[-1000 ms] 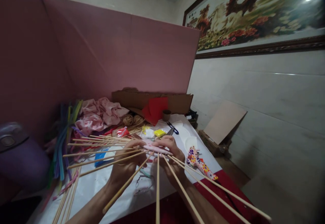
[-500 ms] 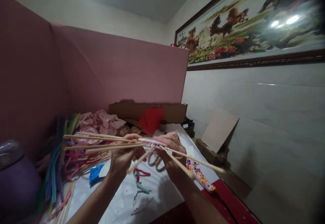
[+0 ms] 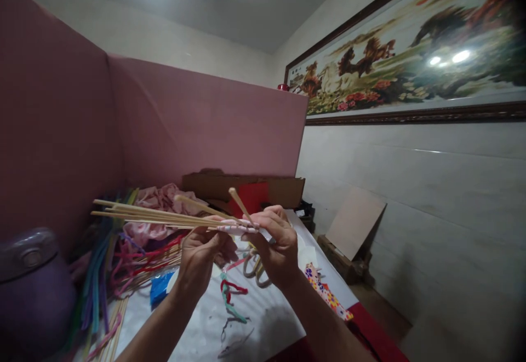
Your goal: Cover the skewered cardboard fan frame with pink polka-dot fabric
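Both hands hold a bundle of thin wooden sticks [image 3: 156, 215] above the table. A pale pink-and-white piece [image 3: 236, 228] lies against the sticks between my fingers; its exact kind is unclear. My left hand [image 3: 199, 255] is closed around the bundle, and the long sticks reach out past it to the left. At the other end my right hand [image 3: 279, 244] pinches the pale piece. Two stick ends rise above the hands, one pointing up, the other up-left. Below sit scissors [image 3: 262, 277], partly hidden by my right hand, and a twisted red-and-green pipe cleaner [image 3: 230, 292].
Coloured pipe cleaners [image 3: 92, 280] and pink cloth [image 3: 152, 208] lie at the left, near a purple flask [image 3: 33, 291]. A blue packet [image 3: 161, 288] rests on the white table. A flower-patterned item [image 3: 326, 291] lies right; cardboard [image 3: 283, 189] stands behind.
The stick ends that pointed right and toward me now point up and up-left, behind my hands. My right hand has turned and its fingers now pinch the pale piece. The view has shifted slightly.
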A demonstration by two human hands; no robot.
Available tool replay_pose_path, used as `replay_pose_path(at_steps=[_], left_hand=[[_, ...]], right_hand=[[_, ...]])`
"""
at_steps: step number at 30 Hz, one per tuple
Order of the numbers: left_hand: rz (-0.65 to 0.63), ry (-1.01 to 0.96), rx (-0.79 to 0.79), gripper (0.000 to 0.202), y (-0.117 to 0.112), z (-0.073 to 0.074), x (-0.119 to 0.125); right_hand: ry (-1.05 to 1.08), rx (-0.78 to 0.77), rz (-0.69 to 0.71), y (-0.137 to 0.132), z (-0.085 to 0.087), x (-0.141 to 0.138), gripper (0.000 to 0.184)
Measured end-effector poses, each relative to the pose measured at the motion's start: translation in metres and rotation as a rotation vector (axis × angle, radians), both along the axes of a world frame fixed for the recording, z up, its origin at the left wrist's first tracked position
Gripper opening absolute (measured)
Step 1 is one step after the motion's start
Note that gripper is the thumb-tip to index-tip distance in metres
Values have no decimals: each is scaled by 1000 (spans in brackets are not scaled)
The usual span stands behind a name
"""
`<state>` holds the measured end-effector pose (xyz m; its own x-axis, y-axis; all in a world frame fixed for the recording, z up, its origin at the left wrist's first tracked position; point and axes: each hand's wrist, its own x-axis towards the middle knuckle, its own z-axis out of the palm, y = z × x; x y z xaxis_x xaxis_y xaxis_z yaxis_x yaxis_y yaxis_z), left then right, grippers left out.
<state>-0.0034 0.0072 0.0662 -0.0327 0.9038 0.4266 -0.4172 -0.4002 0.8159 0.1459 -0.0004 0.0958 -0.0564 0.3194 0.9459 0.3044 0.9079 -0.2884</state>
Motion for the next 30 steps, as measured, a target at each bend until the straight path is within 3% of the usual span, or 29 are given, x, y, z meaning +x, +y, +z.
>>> replay_pose_path(at_steps=[5, 10, 14, 19, 24, 30], left_hand=[[-32, -121, -14, 17, -7, 16, -10], [-76, -290, -80, 25, -7, 28, -21], [-126, -360, -129, 27, -1, 26, -25], [-175, -394, -111, 24, 4, 21, -26], [-88, -364, -103, 25, 2, 23, -21], [133, -251, -156, 28, -1, 20, -13]], right_hand=[[-61, -91, -83, 9, -9, 1, 48], [-134, -123, -204, 12, -17, 4, 29], [-151, -123, -231, 10, -14, 2, 15], [-169, -203, -260, 8, -14, 2, 13], [-160, -192, -372, 6, -15, 2, 6], [-196, -60, -543, 2, 0, 1, 7]])
